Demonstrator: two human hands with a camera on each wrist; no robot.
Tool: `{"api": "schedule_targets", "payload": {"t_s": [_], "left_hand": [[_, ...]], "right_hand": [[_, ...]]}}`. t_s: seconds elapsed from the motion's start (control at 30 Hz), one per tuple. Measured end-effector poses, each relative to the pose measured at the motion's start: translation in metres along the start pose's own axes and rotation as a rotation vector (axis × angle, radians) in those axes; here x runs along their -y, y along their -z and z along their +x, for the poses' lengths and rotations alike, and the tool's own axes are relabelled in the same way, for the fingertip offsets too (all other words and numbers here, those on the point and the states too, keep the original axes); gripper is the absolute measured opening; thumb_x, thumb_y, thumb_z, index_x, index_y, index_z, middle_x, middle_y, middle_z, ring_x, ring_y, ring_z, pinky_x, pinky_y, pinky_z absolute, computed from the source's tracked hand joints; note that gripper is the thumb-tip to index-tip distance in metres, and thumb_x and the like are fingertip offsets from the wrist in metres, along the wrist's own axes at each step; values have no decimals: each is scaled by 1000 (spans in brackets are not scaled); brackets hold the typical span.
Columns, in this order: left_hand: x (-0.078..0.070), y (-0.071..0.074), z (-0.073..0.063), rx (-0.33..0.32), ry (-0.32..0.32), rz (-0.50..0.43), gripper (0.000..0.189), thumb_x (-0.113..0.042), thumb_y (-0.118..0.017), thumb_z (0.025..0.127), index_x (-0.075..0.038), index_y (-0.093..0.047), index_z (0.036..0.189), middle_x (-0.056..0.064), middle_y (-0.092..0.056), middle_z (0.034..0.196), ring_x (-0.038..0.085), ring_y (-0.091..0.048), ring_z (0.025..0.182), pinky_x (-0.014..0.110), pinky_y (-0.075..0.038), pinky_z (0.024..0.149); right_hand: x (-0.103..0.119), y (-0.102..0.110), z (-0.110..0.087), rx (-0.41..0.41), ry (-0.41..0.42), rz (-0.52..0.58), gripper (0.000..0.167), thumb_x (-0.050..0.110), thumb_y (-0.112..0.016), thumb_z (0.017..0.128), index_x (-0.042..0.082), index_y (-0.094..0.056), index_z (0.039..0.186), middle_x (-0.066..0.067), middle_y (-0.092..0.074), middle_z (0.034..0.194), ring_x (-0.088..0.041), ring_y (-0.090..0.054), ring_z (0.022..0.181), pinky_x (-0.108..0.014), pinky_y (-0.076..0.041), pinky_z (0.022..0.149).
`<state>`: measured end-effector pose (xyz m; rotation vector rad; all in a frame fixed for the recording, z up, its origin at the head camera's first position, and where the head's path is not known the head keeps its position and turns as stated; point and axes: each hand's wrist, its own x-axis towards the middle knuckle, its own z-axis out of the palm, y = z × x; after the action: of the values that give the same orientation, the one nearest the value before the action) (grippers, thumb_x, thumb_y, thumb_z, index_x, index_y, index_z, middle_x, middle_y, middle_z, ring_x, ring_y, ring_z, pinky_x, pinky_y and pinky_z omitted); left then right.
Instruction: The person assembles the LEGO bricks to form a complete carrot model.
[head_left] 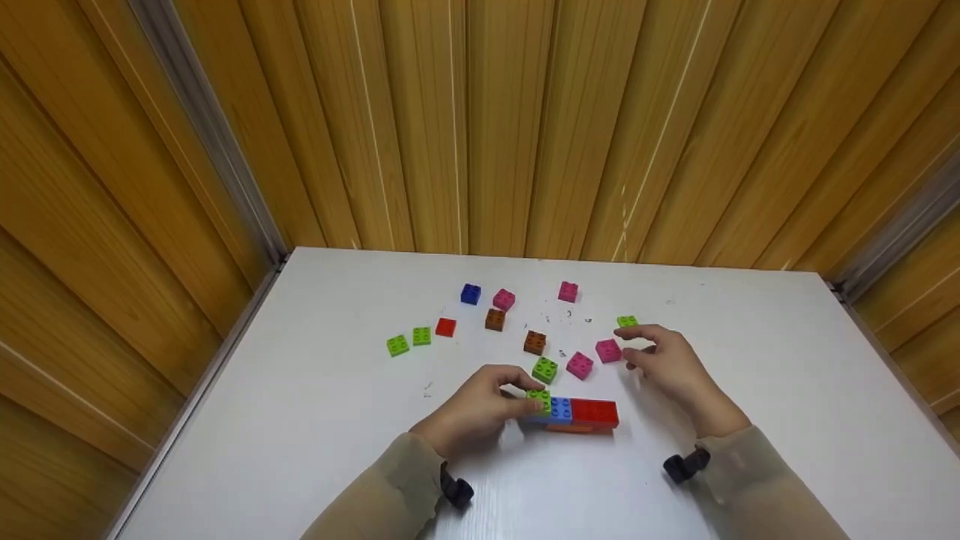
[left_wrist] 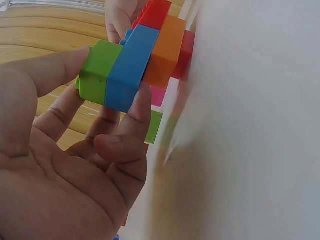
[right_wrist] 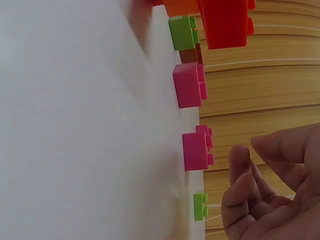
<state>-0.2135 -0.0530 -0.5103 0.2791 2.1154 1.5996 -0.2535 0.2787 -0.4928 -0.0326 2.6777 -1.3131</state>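
My left hand (head_left: 484,405) holds a built-up stack of toy bricks by its left end, fingers at a green brick (left_wrist: 100,75) and the blue brick (left_wrist: 131,70) under it. A long red brick (head_left: 595,412) sits beside the blue one. Below them are an orange brick (left_wrist: 166,52) and a lower red brick (left_wrist: 187,50). To the right, my right hand (head_left: 671,367) hovers with relaxed, slightly bent fingers and nothing between them. Nearest to it are a loose pink brick (head_left: 608,350) and a loose green brick (head_left: 627,321).
Just behind the stack lie another green brick (head_left: 545,370) and a pink brick (head_left: 580,365). Farther back are brown bricks (head_left: 495,319), a dark blue brick (head_left: 470,293) and more pink ones. A flat red brick (head_left: 445,327) and green bricks (head_left: 397,345) lie left on the white table (head_left: 262,420).
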Motion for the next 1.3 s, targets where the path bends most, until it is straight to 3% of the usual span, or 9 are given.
{"api": "schedule_targets", "payload": {"t_s": [0.4, 0.73, 1.03, 1.2, 1.3], "left_hand": [[0, 2, 0, 9, 18, 12, 16, -31, -87, 100, -29, -84, 116, -6, -73, 138, 22, -70, 122, 52, -55, 120], [-1, 2, 0, 16, 23, 19, 15, -34, -87, 100, -30, -83, 114, -7, -73, 136, 22, -70, 120, 53, -55, 117], [-1, 4, 1, 3, -46, 34, 14, -28, -86, 101, -27, -84, 115, -5, -74, 135, 20, -75, 114, 45, -57, 110], [-1, 3, 1, 11, -32, 22, 16, -29, -86, 101, -26, -83, 116, -5, -74, 136, 20, -73, 117, 47, -56, 115], [0, 2, 0, 17, -12, 14, 17, -29, -87, 101, -27, -83, 117, -6, -74, 137, 20, -71, 121, 51, -55, 119]], "right_hand": [[-5, -11, 10, 62, -37, -38, 54, 20, -73, 110, 9, -60, 162, -27, -57, 162, -22, -70, 89, -28, -60, 75], [-6, -11, 9, 33, -79, -118, 41, 19, -78, 106, 7, -74, 145, -29, -60, 157, -22, -66, 87, -29, -60, 73], [-4, -6, 10, 37, -74, -133, 33, 20, -80, 104, 9, -79, 135, -26, -67, 149, -28, -66, 103, -30, -60, 76], [-3, 2, 7, 41, -77, -110, 36, 22, -80, 104, 8, -77, 137, -22, -71, 138, -24, -70, 86, -32, -60, 73], [-3, 5, 3, 37, -54, -102, 39, 24, -82, 102, 7, -76, 137, -20, -74, 133, -23, -70, 86, -33, -60, 72]]}}
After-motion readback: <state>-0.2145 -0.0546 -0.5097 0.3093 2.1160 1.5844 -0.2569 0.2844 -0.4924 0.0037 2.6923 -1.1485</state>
